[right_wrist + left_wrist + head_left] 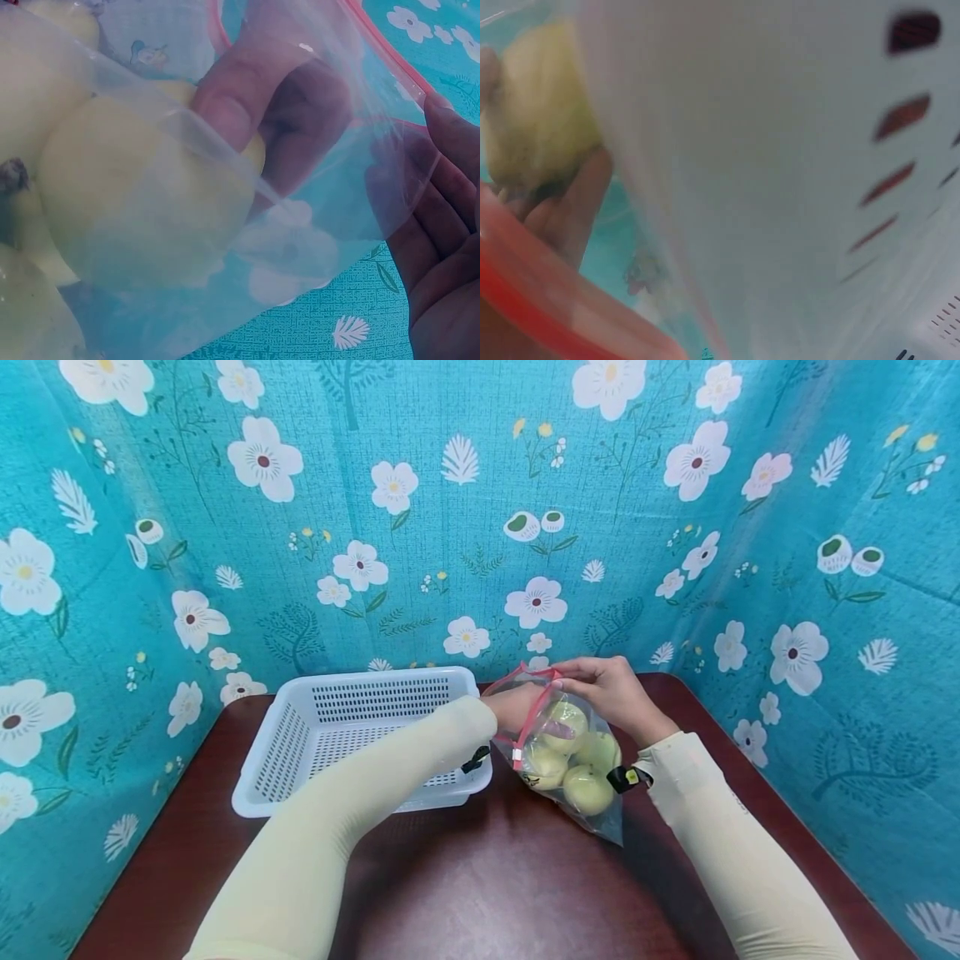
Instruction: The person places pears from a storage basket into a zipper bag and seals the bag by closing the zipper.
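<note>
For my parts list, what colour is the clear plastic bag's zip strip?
The zip strip is pinkish red, clearest in the head view.

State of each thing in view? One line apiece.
Zip bag: unzipped, mouth open
Zip slider: at one end of the zip
Held fruit: inside the bag
Other fruits: also inside the bag
Left grip: in the bag, holding one fruit
Right grip: pinching the bag's mouth
White basket: upright on the table
Floral cloth: hanging

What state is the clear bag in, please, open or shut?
Open: the left hand grips a fruit inside the bag, while the right hand pinches its red rim.
</note>
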The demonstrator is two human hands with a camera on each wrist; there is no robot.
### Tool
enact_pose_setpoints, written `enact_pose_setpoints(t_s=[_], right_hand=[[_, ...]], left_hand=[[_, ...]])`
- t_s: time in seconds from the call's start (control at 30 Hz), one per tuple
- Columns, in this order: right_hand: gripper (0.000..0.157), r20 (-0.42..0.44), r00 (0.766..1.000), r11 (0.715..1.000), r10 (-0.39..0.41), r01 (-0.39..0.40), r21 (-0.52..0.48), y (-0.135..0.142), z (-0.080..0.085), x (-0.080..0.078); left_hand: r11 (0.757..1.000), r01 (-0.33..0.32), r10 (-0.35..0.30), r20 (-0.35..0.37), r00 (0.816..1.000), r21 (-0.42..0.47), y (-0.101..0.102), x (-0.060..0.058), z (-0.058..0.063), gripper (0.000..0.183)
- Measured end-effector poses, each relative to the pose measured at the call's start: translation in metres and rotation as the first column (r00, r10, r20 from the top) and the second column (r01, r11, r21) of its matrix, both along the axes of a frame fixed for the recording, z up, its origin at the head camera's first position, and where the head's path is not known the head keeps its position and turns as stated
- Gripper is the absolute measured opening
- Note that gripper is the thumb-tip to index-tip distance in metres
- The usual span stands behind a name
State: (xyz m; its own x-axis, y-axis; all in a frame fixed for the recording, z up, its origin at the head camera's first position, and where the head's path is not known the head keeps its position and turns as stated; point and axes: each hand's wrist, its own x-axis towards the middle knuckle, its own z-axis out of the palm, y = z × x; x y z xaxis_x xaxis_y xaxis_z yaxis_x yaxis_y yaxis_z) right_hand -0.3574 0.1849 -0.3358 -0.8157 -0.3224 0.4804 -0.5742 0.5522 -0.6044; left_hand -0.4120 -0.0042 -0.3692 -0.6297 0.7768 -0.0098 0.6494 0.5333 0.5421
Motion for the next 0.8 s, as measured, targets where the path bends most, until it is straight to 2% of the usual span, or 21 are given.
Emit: enact_pose_setpoints(t_s=[0.3,0.43,0.6,0.7,0.8], right_hand=[[0.027,-0.019,1.000,1.000,-0.014,0.014,-0.010,0.000,-0.005,0.002],[0.027,-0.024,0.999,1.000,-0.023,0.023,-0.018,-0.001,-0.006,0.004],[0.031,0.011,1.000,0.999,-0.029,0.029,-0.041,-0.001,-0.008,0.007],[0.032,0.018,0.999,0.998,-0.028,0.029,-0.056,-0.001,-0.010,0.008],[0.032,0.012,1.000,0.998,-0.013,0.014,-0.067,-0.001,-0.012,0.009]], left_hand=[[0.996,0.029,-0.036,0.081,0.996,0.081,0.007,0.002,-0.005,0.064],[0.995,0.065,-0.071,0.074,0.995,0.075,0.009,0.002,-0.010,0.065],[0.990,0.109,-0.113,0.047,0.992,0.086,0.007,0.002,-0.012,0.060],[0.993,0.108,-0.110,0.038,0.993,0.048,0.002,0.007,-0.008,0.061],[0.992,0.112,-0.111,0.017,0.994,-0.066,-0.002,0.014,0.000,0.050]])
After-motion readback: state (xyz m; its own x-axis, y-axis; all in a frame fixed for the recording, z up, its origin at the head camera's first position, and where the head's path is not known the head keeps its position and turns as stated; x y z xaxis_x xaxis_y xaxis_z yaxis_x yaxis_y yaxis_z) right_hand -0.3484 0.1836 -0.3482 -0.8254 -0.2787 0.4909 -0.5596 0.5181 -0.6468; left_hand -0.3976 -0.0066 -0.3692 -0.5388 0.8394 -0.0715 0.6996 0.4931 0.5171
